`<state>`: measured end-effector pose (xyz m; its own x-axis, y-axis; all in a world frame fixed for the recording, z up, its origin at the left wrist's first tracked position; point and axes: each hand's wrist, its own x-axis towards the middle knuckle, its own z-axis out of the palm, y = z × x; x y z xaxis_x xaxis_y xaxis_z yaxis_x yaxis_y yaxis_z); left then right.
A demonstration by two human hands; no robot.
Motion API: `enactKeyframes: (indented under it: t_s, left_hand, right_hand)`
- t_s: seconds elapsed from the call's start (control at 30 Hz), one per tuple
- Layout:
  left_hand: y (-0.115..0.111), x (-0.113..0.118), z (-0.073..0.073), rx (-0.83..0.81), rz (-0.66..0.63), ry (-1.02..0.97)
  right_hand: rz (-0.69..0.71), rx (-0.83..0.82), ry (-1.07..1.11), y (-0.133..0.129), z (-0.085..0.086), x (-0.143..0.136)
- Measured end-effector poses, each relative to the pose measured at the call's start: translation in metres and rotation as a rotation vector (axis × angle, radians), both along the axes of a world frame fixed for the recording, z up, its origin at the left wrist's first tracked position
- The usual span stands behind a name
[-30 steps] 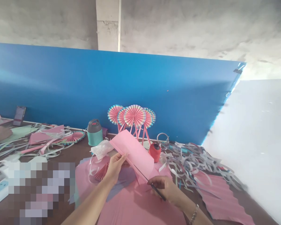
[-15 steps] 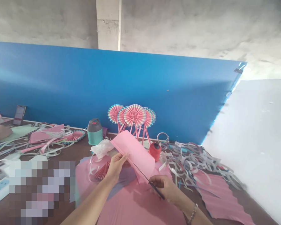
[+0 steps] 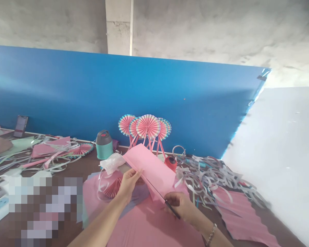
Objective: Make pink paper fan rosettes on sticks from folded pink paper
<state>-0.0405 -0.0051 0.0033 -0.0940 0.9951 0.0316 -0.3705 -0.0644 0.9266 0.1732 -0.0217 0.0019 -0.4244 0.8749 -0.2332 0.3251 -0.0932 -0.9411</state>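
Observation:
A folded pink paper sheet [image 3: 151, 164] is raised at a slant over the work area. My left hand [image 3: 128, 181] is closed on its near edge, thumb on top. In my right hand [image 3: 179, 204] is a black-handled knife [image 3: 172, 208], gripped between bent fingers. Its thin dark blade lies along the sheet's lower edge, seemingly between the layers. Under both hands spreads a stack of pink paper [image 3: 149, 228]. Beside my left wrist sits a pleated pink paper piece [image 3: 112, 188], partly covered by that arm.
Round paper fans [image 3: 148, 127] stand before the blue partition [image 3: 92, 92]. A red thread spool [image 3: 171, 164] is behind the sheet, a teal container [image 3: 104, 149] to its left. Paper strips [image 3: 208, 178] heap at right near wavy pink paper [image 3: 244, 216]. Another person's hand [image 3: 0, 147] is far left.
The pink sheet has shifted slightly right and opened wider toward its right end, covering more of the red spool. Both hands keep nearly the same places and grips.

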Motion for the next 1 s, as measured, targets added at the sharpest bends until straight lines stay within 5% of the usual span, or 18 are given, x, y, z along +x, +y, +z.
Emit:
enactKeyframes:
  t_s: [1.0]
  left_hand:
    - [-0.0072,0.0088,0.0032,-0.032,-0.079,0.065]
  right_hand:
    - [0.012,0.009,-0.011,-0.0019,0.0054,-0.0027]
